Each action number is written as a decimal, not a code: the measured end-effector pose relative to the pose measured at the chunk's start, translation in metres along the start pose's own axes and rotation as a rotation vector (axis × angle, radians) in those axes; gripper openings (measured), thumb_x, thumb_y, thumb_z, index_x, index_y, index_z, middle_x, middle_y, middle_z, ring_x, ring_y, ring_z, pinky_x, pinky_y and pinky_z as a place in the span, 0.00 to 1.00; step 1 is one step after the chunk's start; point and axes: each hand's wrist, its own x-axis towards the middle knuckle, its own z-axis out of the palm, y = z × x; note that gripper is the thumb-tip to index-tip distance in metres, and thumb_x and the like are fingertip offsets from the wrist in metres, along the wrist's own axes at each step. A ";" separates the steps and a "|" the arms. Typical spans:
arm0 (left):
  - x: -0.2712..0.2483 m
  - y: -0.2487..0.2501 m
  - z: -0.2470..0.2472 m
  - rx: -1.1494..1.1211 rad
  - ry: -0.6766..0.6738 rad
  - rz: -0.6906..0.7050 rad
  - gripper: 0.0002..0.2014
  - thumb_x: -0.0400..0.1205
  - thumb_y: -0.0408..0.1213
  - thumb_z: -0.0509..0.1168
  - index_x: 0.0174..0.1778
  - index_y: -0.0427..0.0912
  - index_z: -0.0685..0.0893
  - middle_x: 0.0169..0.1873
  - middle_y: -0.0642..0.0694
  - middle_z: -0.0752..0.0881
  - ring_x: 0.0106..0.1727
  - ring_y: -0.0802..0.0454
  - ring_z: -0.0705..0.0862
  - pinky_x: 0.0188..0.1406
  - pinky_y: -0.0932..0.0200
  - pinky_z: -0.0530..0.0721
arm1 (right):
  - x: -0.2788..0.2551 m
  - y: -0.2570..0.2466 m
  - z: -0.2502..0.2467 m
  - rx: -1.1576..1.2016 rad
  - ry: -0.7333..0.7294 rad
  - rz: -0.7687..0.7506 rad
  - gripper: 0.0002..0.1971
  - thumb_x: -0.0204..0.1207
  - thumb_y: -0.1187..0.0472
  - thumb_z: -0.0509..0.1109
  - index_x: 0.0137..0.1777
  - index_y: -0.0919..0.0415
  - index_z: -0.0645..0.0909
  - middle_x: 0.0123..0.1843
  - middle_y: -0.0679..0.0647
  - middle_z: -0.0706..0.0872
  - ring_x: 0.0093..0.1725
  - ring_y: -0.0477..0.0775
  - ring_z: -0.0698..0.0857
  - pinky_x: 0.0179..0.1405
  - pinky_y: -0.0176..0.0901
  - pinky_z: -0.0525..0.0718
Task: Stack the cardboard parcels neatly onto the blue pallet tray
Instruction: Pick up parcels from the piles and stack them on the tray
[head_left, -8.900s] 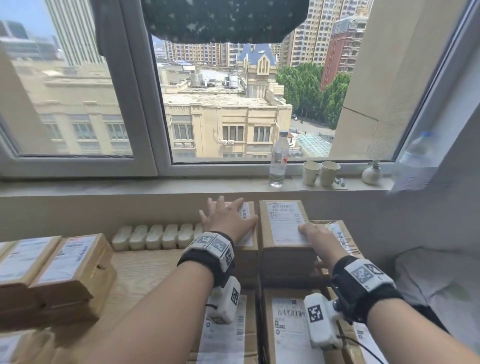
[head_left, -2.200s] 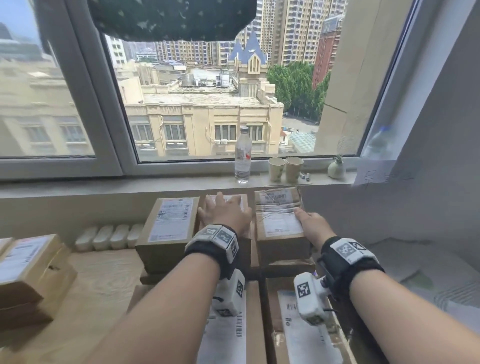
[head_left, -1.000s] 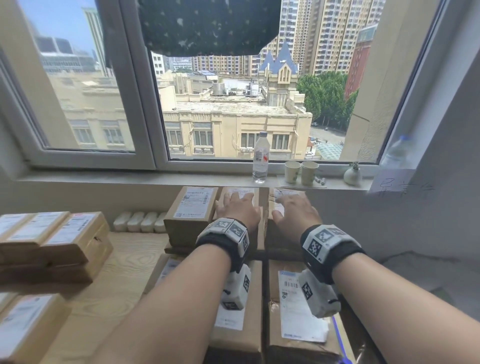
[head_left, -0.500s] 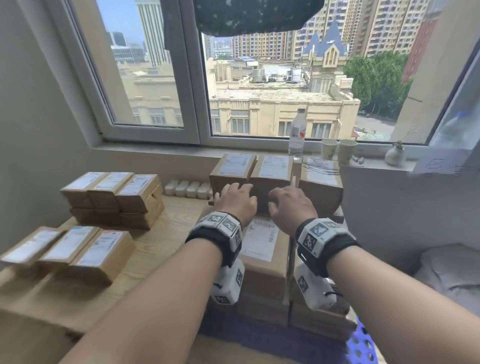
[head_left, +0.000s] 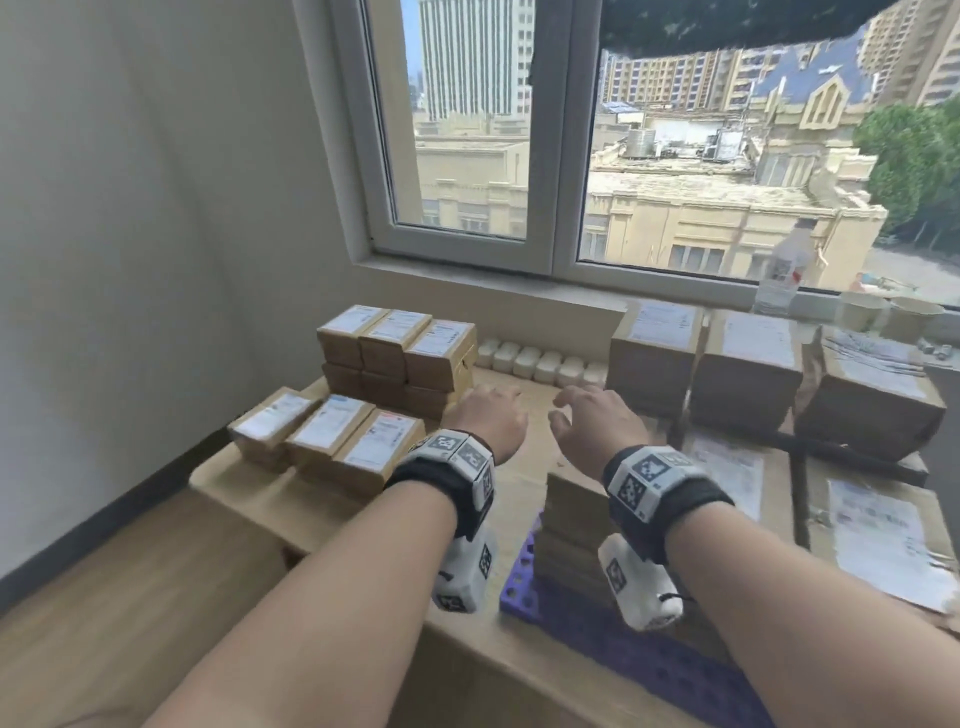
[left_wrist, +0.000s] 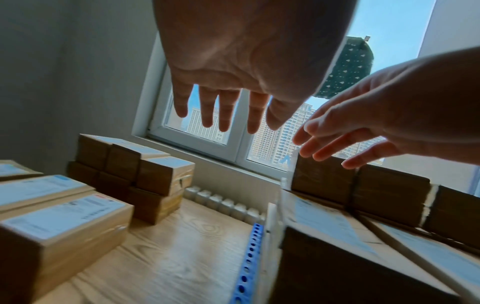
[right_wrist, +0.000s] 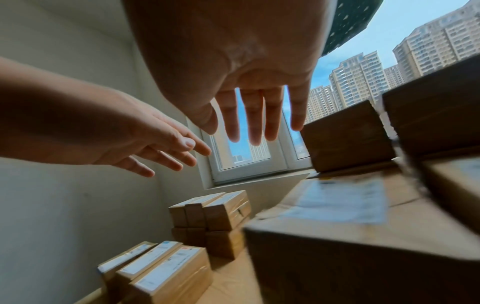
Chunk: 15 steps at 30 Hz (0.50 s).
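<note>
Labelled cardboard parcels stand stacked on the blue pallet tray (head_left: 524, 587) at the right; the top row holds three parcels (head_left: 743, 364) against the windowsill. On the wooden table to the left sit a two-layer stack of small parcels (head_left: 400, 353) and a nearer row of three small parcels (head_left: 332, 436). My left hand (head_left: 488, 415) and right hand (head_left: 592, 421) hover side by side over the table between the two groups, fingers straight and spread, holding nothing. In the left wrist view the left hand's fingers (left_wrist: 226, 111) hang free in front of the window.
A row of small white bottles (head_left: 535, 358) lines the back of the table. A water bottle (head_left: 784, 270) and two cups (head_left: 883, 312) stand on the windowsill. A grey wall closes the left side; wooden floor lies below the table edge.
Both hands have lifted off the parcels on the pallet and swung left over the bare table. The view has turned left with them.
</note>
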 end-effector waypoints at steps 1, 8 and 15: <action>-0.001 -0.017 -0.005 -0.001 -0.001 -0.023 0.23 0.87 0.47 0.52 0.80 0.53 0.70 0.78 0.43 0.72 0.77 0.41 0.70 0.77 0.43 0.69 | 0.004 -0.017 0.007 0.001 -0.006 -0.018 0.19 0.85 0.51 0.57 0.71 0.55 0.78 0.71 0.56 0.80 0.71 0.59 0.76 0.68 0.52 0.75; -0.008 -0.127 -0.031 -0.016 0.023 -0.087 0.22 0.87 0.47 0.51 0.78 0.50 0.72 0.75 0.40 0.74 0.75 0.40 0.72 0.74 0.43 0.71 | 0.031 -0.121 0.063 0.014 -0.002 -0.090 0.18 0.84 0.51 0.56 0.66 0.55 0.80 0.66 0.54 0.83 0.67 0.58 0.78 0.63 0.52 0.78; -0.006 -0.222 -0.035 -0.053 -0.012 -0.109 0.23 0.87 0.47 0.51 0.79 0.52 0.71 0.76 0.44 0.72 0.76 0.41 0.70 0.74 0.42 0.69 | 0.043 -0.200 0.133 0.039 -0.055 -0.020 0.17 0.84 0.52 0.55 0.63 0.56 0.80 0.61 0.57 0.84 0.62 0.60 0.79 0.58 0.53 0.79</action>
